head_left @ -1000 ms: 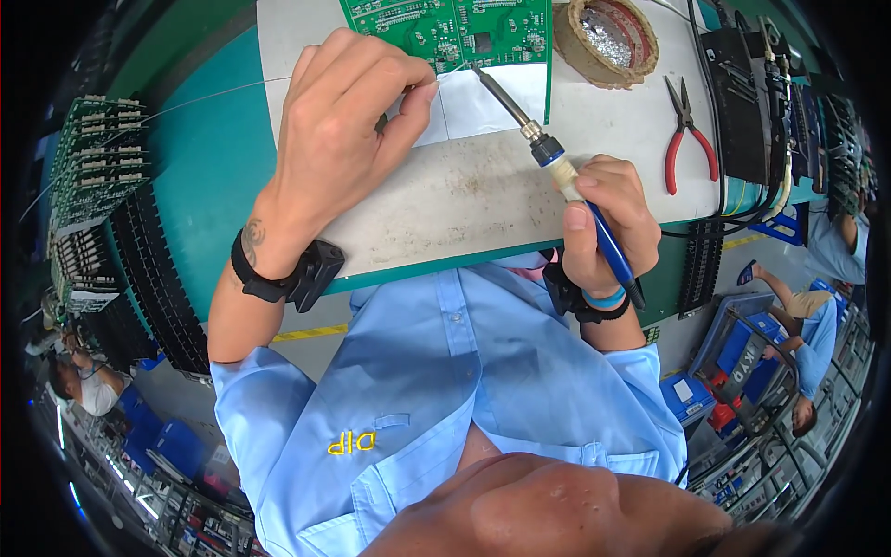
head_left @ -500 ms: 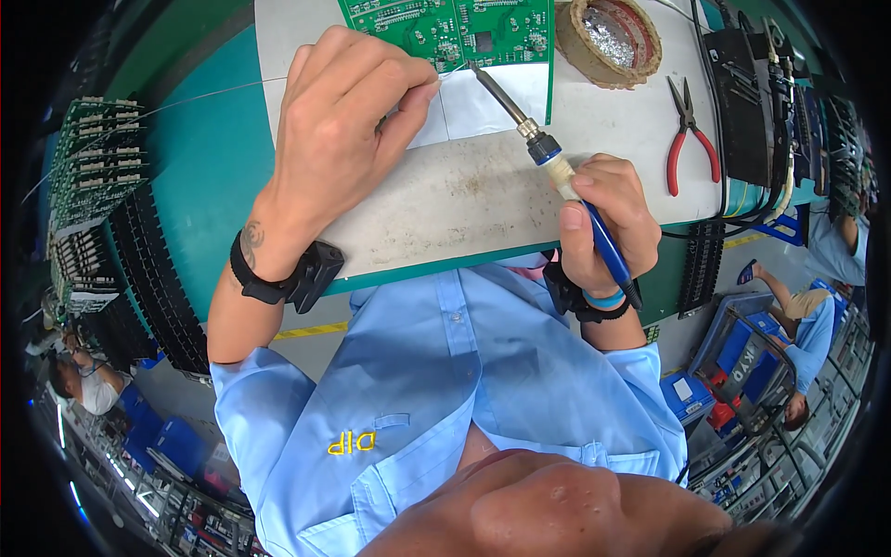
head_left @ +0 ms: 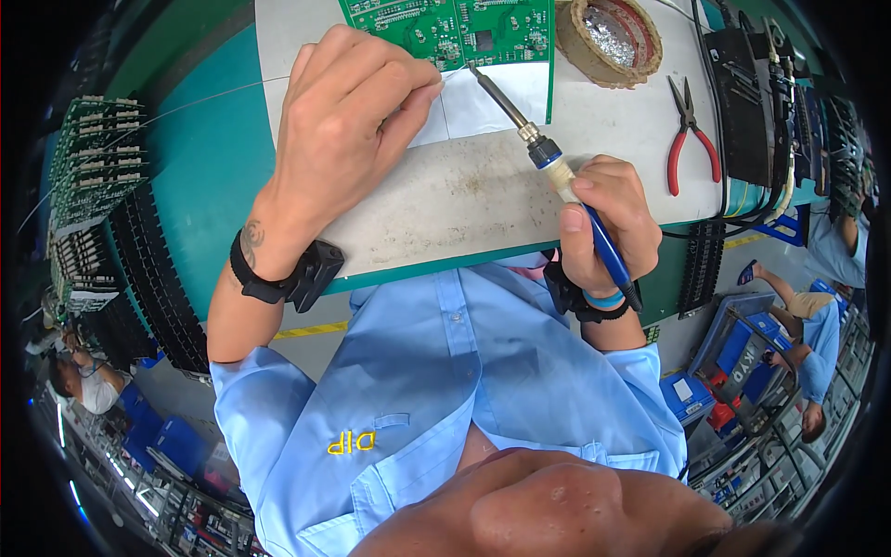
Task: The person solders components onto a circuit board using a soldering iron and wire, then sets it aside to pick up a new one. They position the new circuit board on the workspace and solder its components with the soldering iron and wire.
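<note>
My left hand (head_left: 348, 121) is closed, pinching a thin solder wire (head_left: 218, 96) between thumb and forefinger. The wire trails off to the left, and its short free end reaches the lower edge of the green circuit board (head_left: 506, 42). My right hand (head_left: 608, 223) grips a soldering iron (head_left: 538, 139) with a blue handle, held like a pen. The iron's dark tip meets the board's lower component edge, close to the wire's end. White paper-like material (head_left: 497, 97) lies just below the components. The board's top runs out of view.
A brown tape roll (head_left: 610, 42) with silvery scraps inside stands right of the board. Red-handled pliers (head_left: 691, 139) lie beyond it, near a dark tool holder (head_left: 738, 102) and cables. Stacked circuit boards (head_left: 97, 162) stand at the left. Other people are in the background.
Both hands stay nearly still, with the wire and iron held at the same spot. The slack wire at the left has shifted slightly. A person in the right background has moved.
</note>
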{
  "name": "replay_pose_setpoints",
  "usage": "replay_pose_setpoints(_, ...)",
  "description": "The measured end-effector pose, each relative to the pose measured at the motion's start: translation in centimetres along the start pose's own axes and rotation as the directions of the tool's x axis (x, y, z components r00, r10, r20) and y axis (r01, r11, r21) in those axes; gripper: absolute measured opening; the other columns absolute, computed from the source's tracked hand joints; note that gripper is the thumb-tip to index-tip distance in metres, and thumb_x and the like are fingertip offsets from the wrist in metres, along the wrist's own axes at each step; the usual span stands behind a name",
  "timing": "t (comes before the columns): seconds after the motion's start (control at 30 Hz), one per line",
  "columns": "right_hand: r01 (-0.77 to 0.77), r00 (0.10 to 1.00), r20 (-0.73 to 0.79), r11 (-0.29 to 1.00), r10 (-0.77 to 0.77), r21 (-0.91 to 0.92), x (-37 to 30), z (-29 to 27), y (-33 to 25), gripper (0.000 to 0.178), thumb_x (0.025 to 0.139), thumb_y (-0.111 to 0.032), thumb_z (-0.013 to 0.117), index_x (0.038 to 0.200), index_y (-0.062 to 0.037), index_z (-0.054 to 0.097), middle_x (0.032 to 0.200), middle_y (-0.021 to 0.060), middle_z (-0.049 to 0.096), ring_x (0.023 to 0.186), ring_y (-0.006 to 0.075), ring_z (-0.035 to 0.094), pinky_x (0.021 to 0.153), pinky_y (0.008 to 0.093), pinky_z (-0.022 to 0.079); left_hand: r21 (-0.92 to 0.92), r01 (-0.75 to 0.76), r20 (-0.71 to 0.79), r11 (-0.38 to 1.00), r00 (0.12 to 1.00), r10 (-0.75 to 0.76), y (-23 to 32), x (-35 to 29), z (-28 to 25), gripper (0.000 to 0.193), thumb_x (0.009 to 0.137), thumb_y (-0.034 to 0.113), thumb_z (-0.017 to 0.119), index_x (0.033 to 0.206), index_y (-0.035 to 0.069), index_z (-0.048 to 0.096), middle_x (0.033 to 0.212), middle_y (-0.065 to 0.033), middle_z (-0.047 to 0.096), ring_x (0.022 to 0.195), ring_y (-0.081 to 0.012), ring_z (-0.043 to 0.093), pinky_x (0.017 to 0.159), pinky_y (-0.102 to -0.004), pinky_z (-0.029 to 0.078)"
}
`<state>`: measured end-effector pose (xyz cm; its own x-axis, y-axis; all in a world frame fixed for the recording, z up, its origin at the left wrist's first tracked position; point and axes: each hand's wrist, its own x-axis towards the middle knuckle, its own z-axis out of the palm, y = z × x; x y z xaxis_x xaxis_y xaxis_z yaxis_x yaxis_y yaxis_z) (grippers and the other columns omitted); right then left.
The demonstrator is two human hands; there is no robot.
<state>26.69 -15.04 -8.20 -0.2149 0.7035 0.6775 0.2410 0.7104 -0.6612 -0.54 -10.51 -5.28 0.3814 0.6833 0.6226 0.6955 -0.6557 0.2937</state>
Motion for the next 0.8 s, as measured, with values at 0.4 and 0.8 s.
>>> replay_pose_setpoints(0.4, -0.015, 1.000, 0.025, 1.000, 0.016, -0.016, -0.49, -0.43, 0.00, 0.021, 0.096, -0.011, 0.068, 0.111, 0.0029, 0.062, 0.086, 0.0164, 0.071, 0.079, 0.0276, 0.064, 0.081, 0.0455, 0.056, 0.005, 0.034, 0.021, 0.999, 0.999, -0.034, 0.33, 0.04, -0.16, 0.017, 0.076, 0.004, 0.083, 0.089, 0.010, 0.073, 0.086, 0.0009, 0.068, 0.084, -0.0205, 0.060, 0.072, -0.0348, 0.040)
replay_pose_setpoints(0.8, -0.017, 0.999, 0.029, 1.000, 0.018, -0.022, -0.35, -0.34, -0.06, 0.020, 0.096, -0.009, 0.067, 0.111, 0.0032, 0.062, 0.087, 0.0177, 0.071, 0.080, 0.0277, 0.064, 0.081, 0.0461, 0.057, 0.063, 0.024, 0.016, 0.998, 1.000, -0.025, 0.69, 0.46, 0.02, 0.019, 0.076, 0.000, 0.083, 0.089, 0.010, 0.074, 0.086, 0.0004, 0.070, 0.088, -0.0210, 0.061, 0.075, -0.0343, 0.042)
